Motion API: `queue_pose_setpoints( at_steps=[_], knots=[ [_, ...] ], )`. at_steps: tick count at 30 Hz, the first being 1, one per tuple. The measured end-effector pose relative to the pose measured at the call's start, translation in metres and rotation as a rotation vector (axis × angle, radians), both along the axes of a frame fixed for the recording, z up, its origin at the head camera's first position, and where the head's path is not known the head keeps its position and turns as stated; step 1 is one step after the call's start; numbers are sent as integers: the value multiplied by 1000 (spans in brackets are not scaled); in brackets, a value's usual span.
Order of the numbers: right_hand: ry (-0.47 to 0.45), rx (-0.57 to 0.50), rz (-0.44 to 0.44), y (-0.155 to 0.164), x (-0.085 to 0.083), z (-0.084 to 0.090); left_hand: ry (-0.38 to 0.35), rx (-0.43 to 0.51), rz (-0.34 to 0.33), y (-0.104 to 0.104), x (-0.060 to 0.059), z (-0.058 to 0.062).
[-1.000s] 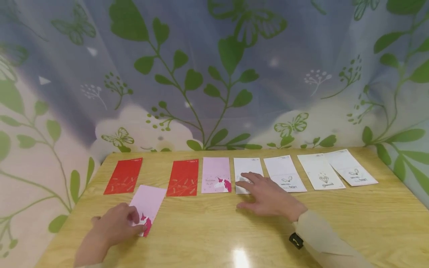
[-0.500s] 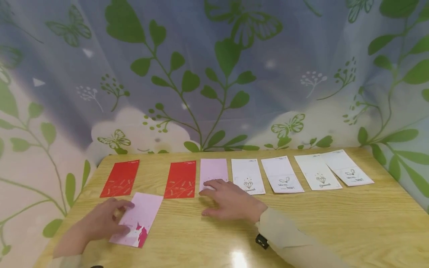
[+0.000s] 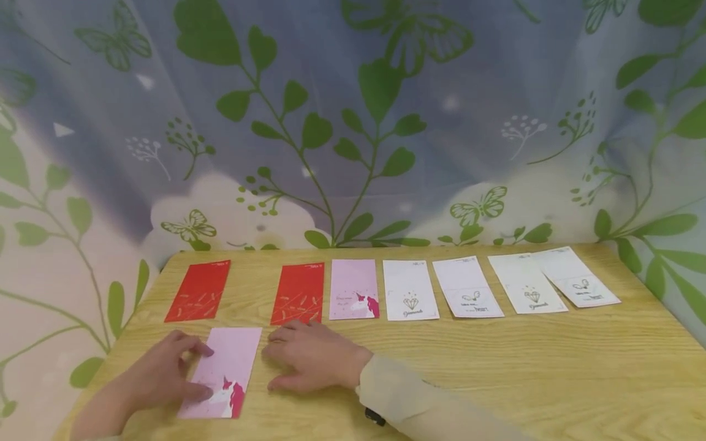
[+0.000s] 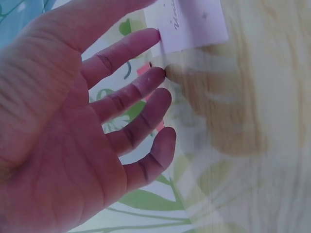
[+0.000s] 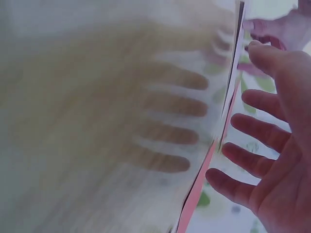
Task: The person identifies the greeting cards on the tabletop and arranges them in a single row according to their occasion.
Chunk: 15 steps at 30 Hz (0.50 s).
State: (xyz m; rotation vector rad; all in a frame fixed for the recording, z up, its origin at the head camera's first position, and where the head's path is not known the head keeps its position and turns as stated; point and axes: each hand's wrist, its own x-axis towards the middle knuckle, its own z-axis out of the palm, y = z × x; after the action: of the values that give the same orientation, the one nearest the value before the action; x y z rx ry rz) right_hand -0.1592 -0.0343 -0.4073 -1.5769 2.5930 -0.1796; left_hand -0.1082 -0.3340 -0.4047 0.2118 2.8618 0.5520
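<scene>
A loose pink card (image 3: 226,367) with a unicorn print lies on the wooden table (image 3: 496,367) near its front left. My left hand (image 3: 193,372) rests on the card's left edge with straight fingers, thumb on the lower part. The left wrist view shows that hand (image 4: 146,97) spread, with the pink card (image 4: 192,22) beyond its fingertips. My right hand (image 3: 276,366) lies flat and spread on the table just right of the card, below a red card (image 3: 299,294). In the right wrist view the right hand (image 5: 257,126) hovers open beside a card's edge (image 5: 199,189).
Along the far side runs a row of cards: a red card (image 3: 200,291), a gap, the second red one, a pink card (image 3: 354,289), then several white cards (image 3: 467,286), the last two overlapping. A leaf-patterned curtain (image 3: 353,122) hangs behind the table.
My right hand has slid left along the row, from a white card past the pink one to below the second red card. The left hand has straightened the loose pink card and drawn it nearer.
</scene>
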Motion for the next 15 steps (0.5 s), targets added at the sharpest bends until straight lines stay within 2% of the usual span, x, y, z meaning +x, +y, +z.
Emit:
queue_pose_setpoints(
  at_steps=[4,9,15],
  knots=[
    [-19,55,28,-20,6,0,30,-23,-5,-4,3,-3],
    [-35,125,15,-34,9,-1,60,-48,-23,-8,4,-9],
    [-25,117,-5,-49,11,-1,102,-68,-24,-18,8,-10]
  ],
)
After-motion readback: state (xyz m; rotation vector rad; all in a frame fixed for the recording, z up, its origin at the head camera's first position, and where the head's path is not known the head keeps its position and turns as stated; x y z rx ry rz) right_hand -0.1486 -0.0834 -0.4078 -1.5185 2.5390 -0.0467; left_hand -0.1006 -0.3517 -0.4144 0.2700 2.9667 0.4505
